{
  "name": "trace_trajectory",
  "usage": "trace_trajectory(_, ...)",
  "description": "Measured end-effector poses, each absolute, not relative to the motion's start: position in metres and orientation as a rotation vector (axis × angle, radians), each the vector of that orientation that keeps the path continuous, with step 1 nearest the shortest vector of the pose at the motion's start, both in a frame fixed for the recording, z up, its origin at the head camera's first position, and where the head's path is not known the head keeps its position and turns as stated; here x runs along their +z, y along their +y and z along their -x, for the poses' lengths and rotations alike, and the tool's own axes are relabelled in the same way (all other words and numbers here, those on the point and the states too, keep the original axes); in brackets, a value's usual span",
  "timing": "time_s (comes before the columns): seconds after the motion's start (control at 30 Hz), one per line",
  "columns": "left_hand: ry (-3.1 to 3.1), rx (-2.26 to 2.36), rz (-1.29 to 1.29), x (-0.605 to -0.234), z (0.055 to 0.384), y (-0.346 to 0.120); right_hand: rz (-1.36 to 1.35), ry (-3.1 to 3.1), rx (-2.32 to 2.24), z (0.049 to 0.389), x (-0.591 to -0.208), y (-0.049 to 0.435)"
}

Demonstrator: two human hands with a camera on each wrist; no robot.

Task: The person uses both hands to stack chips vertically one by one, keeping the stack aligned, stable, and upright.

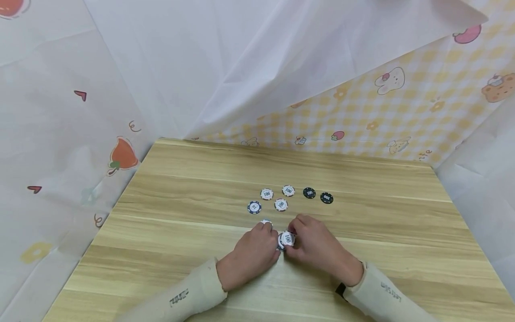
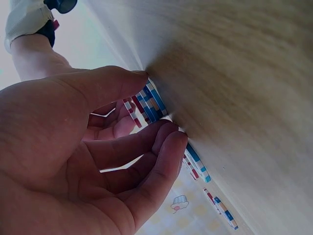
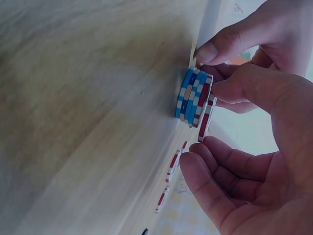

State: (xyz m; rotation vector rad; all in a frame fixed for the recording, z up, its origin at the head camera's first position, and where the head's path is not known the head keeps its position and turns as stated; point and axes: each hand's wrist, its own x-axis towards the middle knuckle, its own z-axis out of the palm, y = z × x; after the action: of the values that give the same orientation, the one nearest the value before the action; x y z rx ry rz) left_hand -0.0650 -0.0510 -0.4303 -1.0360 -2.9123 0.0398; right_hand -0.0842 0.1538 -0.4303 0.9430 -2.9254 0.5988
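Note:
A small stack of poker chips [image 3: 188, 98], with blue and red edges, stands on the table between the two hands. My left hand [image 1: 255, 248] grips the stack's side, its thumb at the near edge and curled fingers at the far edge. With thumb and fingers my right hand [image 1: 315, 241] pinches a red-and-white-edged poker chip [image 1: 288, 239] marked 100, on top of the stack and slightly offset from it. Another chip [image 1: 266, 222] lies just beyond the left fingertips, partly hidden by them.
Beyond the hands lie several loose chips on the wooden table [image 1: 181, 188]: a blue-edged chip [image 1: 254, 207], white-faced chips such as one [image 1: 267, 193] marked 100, and two black chips [image 1: 309, 192] at the right. White sheeting [image 1: 161, 67] and a yellow checked cloth [image 1: 362, 116] hang behind.

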Motion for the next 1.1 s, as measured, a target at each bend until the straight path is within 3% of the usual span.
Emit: trace_trajectory(1.1, -2.866, 0.025, 1.038, -0.4315, 0.0640, -0.0520, -1.001, -2.887, 0.566, 0.0818, -0.4325, 0.1481)
